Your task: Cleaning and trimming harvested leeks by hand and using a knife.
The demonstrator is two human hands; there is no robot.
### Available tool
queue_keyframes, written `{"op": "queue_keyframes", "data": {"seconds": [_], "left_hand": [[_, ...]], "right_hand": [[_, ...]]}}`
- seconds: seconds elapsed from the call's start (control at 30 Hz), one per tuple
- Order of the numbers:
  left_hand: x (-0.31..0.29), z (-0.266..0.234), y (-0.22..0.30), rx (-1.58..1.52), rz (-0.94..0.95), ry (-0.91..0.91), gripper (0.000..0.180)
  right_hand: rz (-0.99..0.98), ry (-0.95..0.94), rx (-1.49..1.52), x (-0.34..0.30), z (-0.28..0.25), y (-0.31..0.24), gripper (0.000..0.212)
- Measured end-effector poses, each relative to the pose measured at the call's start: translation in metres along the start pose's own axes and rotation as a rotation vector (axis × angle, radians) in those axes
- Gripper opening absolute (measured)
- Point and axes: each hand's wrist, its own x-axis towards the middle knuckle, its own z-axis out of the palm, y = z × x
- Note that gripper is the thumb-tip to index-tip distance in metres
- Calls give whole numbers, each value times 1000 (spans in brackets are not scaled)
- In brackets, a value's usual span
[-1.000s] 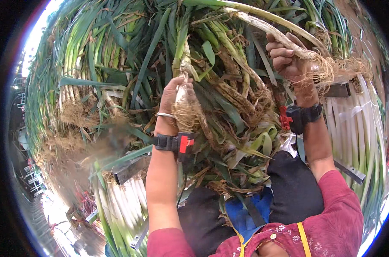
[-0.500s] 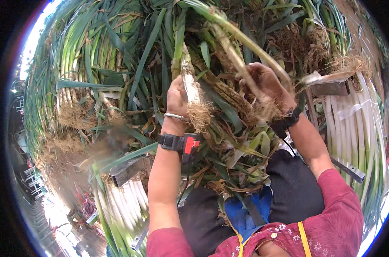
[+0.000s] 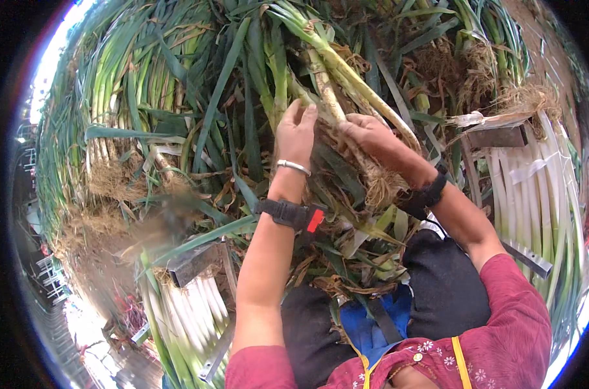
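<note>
My right hand (image 3: 375,139) is closed around a soil-stained leek (image 3: 325,91), its thumb and fingers pressing on the pale stalk. The stringy roots (image 3: 384,188) hang below that hand, towards me. My left hand (image 3: 296,137) is beside it, back of the hand upward and fingertips near the right hand. It is curled over another leek (image 3: 278,81), whose green stalk runs up and away; the lower end is hidden behind the hand and wrist. A bent yellow-green stalk (image 3: 379,104) arches over the right hand.
Heaped untrimmed leeks (image 3: 123,84) with roots fill the far left. Peeled white leeks lie in stacks on my right (image 3: 534,188) and near left (image 3: 194,305), beside metal bars (image 3: 526,257). Loose leaves and peelings (image 3: 366,240) cover the space before my knees.
My left hand has moved right and turned its back upward, so its leek's white end and roots are now hidden. My right hand has moved left, its fingers closing on the stalk.
</note>
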Motion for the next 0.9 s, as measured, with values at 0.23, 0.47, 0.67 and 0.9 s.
{"op": "queue_keyframes", "data": {"seconds": [0.23, 0.47, 0.67, 0.9], "left_hand": [[5, -4, 29, -103, -368, -207, 20], [21, -54, 36, -436, -448, -248, 28], [15, -25, 18, -43, -376, -137, 26], [16, -1, 53, 820, 723, -41, 41]], "right_hand": [[-291, 72, -952, -25, 33, -26, 27], [-544, 545, -711, -3, -18, -3, 32], [-175, 233, -528, 26, -16, 52, 56], [42, 64, -754, 18, 17, 46, 59]]}}
